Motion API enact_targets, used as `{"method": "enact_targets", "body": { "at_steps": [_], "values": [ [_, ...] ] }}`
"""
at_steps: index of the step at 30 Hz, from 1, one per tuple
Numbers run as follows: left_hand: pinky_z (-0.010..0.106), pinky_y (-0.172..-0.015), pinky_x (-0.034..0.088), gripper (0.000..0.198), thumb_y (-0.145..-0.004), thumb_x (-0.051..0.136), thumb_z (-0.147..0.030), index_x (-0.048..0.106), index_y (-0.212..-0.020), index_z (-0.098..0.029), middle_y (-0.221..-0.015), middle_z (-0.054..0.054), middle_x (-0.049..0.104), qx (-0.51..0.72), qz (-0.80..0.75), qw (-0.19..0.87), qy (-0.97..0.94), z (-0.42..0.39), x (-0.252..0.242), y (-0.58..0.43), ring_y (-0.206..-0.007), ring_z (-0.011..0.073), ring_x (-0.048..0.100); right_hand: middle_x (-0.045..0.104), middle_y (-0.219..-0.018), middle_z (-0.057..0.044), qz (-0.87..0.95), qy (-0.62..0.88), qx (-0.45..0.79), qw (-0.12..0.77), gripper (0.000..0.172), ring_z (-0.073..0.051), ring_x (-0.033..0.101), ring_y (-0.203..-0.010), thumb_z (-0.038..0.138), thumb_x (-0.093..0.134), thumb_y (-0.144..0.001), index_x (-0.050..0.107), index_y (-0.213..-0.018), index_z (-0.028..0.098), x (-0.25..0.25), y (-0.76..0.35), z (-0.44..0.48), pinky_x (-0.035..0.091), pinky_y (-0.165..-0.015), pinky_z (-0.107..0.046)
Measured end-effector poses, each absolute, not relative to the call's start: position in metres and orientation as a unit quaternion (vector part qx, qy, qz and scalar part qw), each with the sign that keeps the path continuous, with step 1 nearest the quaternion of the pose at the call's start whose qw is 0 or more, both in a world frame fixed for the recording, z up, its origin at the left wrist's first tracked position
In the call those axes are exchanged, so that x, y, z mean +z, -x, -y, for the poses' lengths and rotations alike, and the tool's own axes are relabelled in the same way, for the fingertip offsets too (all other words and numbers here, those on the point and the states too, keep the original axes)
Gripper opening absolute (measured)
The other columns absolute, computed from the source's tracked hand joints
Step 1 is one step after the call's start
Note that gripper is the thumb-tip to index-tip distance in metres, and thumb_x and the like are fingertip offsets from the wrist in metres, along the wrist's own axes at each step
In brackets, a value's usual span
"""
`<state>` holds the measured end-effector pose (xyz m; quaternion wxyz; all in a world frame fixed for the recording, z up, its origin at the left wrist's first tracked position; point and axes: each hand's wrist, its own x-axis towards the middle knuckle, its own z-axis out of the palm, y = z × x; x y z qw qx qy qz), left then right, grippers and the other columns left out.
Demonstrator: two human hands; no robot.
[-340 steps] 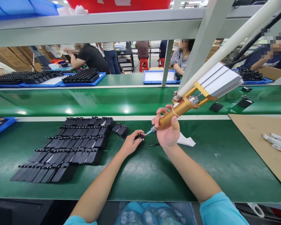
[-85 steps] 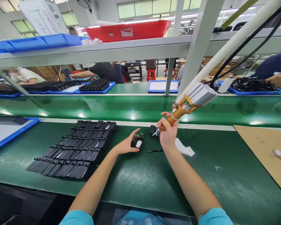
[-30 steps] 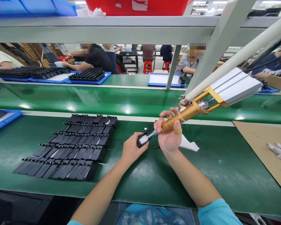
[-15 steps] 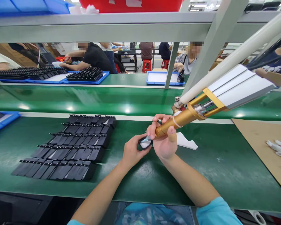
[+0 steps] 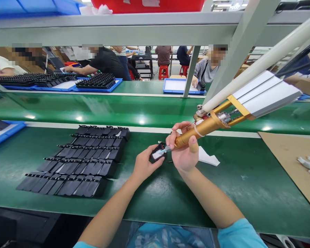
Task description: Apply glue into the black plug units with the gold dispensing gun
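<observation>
My left hand (image 5: 144,164) grips a small black plastic housing (image 5: 158,152) between thumb and fingers, its pale inner face turned up. My right hand (image 5: 184,150) is closed round the lower end of a gold glue dispenser (image 5: 203,131), thumb beneath and fingers on the far side. The dispenser's pale blue tip (image 5: 166,150) points down-left and meets or hovers just over the housing; actual contact I cannot tell. Left of my hands, several rows of black housings (image 5: 77,165) lie packed together on the green work surface (image 5: 155,203).
A white arm (image 5: 258,58) slopes down to the dispenser from upper right. White paper (image 5: 208,157) lies behind my right hand. Cardboard (image 5: 286,162) with white pieces is at right, a blue tray (image 5: 15,129) at left. A shelf beam (image 5: 113,34) crosses above; co-workers sit beyond.
The housing has tilted and turned in my left hand, showing more of its inside. My right hand and the dispenser have shifted slightly right in view, partly with the camera.
</observation>
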<state>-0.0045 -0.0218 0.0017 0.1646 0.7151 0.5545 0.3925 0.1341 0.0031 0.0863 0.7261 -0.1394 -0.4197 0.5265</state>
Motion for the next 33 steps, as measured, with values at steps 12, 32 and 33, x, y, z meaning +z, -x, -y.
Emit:
{"method": "enact_targets", "body": {
  "at_steps": [12, 32, 33],
  "values": [
    [0.037, -0.090, 0.051, 0.042, -0.076, 0.068, -0.035, 0.057, -0.115, -0.024, -0.116, 0.005, 0.068, 0.243, -0.542, 0.281, -0.754, 0.003, -0.007, 0.035, -0.104, 0.0243, 0.065, 0.055, -0.091, 0.002, 0.402, 0.138, 0.511, 0.747, 0.039, -0.005, 0.048, -0.045, 0.058, 0.050, -0.081, 0.052, -0.105, 0.028, 0.085, -0.140, -0.016, 0.042, -0.051, -0.028],
    [0.036, -0.089, 0.048, 0.040, -0.085, 0.045, -0.016, 0.058, -0.123, -0.021, -0.105, 0.006, 0.068, 0.285, -0.467, 0.238, -0.802, -0.006, -0.019, 0.026, -0.096, 0.0198, 0.061, 0.057, -0.090, 0.002, 0.389, 0.121, 0.534, 0.741, 0.034, -0.005, 0.048, -0.047, 0.051, 0.053, -0.083, 0.050, -0.107, 0.027, 0.082, -0.142, -0.021, 0.042, -0.052, -0.027],
    [0.036, -0.089, 0.048, 0.041, -0.087, 0.045, -0.018, 0.057, -0.126, -0.022, -0.106, 0.007, 0.068, 0.276, -0.459, 0.223, -0.814, -0.005, -0.016, 0.026, -0.097, 0.0206, 0.060, 0.057, -0.090, 0.002, 0.389, 0.120, 0.534, 0.741, 0.033, -0.005, 0.048, -0.047, 0.050, 0.053, -0.083, 0.050, -0.106, 0.027, 0.082, -0.142, -0.021, 0.043, -0.052, -0.027]
  ]
}}
